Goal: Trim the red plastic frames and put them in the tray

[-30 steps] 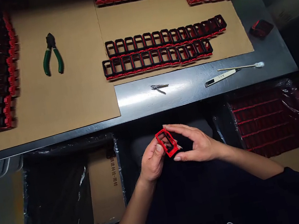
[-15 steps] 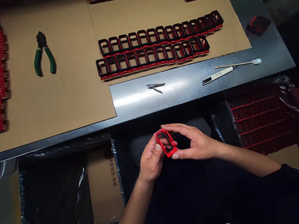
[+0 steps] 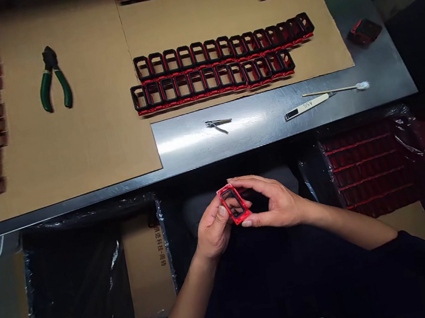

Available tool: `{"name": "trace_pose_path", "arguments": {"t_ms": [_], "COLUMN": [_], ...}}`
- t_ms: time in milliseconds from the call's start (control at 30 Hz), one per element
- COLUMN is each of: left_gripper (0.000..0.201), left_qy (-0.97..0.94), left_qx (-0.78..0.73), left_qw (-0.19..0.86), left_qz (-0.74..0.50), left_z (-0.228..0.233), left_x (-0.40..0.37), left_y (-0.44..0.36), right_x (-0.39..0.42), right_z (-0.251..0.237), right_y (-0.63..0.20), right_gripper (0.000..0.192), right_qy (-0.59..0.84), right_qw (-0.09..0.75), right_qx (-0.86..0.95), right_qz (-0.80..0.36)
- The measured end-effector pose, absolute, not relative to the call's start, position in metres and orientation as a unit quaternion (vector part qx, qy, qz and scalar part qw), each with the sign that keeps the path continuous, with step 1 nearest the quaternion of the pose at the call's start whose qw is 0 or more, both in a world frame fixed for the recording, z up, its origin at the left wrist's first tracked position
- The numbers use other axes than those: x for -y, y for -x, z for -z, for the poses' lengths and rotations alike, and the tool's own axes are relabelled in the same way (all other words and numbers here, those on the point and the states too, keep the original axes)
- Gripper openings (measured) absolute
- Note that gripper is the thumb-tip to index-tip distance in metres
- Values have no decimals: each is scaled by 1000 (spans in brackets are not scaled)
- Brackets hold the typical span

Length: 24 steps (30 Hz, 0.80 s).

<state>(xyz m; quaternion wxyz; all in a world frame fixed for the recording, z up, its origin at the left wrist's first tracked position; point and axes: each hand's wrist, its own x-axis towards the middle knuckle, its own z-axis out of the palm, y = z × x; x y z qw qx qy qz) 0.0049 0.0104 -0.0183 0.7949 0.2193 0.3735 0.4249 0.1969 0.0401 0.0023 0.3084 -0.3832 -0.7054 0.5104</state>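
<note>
While the person leans no part of either arm on the desk (image 3: 189,144), both hands hold one red-and-black rectangular frame (image 3: 239,198) below its near edge.

From where I stand, the left hand (image 3: 212,231) pinches the frame's near-left side, thumb on top, and the right hand (image 3: 280,203) spans it from far end to near corner; its face is tilted. At twelve o'clock from it lie small metal nippers (image 3: 217,123) on bare steel, and beyond them two rows of similar frames (image 3: 201,95) on cardboard (image 3: 107,122). Between ten and eleven are green-handled pliers (image 3: 50,60); between one and two, a knife marked A55 (image 3: 308,106) just beside a cotton swab (image 3: 332,90). At three, a plastic-lined bin (image 3: 402,117) holds more red rows.
</note>
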Motion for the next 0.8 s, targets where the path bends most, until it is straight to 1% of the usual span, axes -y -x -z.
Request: {"name": "trace_pose_path", "arguments": {"t_ms": [133, 267, 400, 467, 533, 600, 633, 667, 700, 733, 767, 800], "left_gripper": [52, 52, 53, 51, 49, 49, 50, 50, 50, 50, 50, 50], "left_qy": [-216, -187, -201, -230, -267, -293, -299, -302, -301, -301, -301, -300], "left_qx": [-376, -387, -403, -393, -380, -383, -389, -394, -399, -404, -407, -410], "left_qw": [796, 805, 838, 856, 868, 868, 865, 864, 862, 860, 860, 859], "left_qz": [-422, -409, -309, -245, -176, -119, -100, -87, -81, -78, -73, -69], "left_z": [16, 18, 30, 35, 38, 38, 37, 37, 37, 38, 39, 41], "left_x": [-11, -15, -29, -42, -57, -69, -72, -75, -76, -77, -77, -78], "left_y": [-6, -6, -10, -19, -35, -55, -64, -72, -78, -83, -85, -87], "right_x": [-39, -41, -35, -32, -29, -15, -1, 17, 40, 66, 93, 119], "right_z": [-1, 3, 5, 6, 7, 7, 5, 3, 1, -1, -1, -1], "right_y": [-198, -200, -197, -201, -223, -267, -296, -328, -359, -388, -414, -435], "right_gripper": [74, 71, 64, 62, 65, 71, 73, 75, 73, 71, 67, 65], "right_qy": [379, 367, 394, 397, 403, 448, 502, 578, 684, 796, 887, 920], "right_qw": [321, 335, 335, 380, 446, 510, 532, 537, 500, 419, 310, 265], "right_qx": [689, 593, 510, 452, 393, 348, 331, 317, 301, 278, 241, 206], "right_qz": [-527, -633, -687, -702, -697, -647, -596, -526, -438, -338, -243, -202]}}
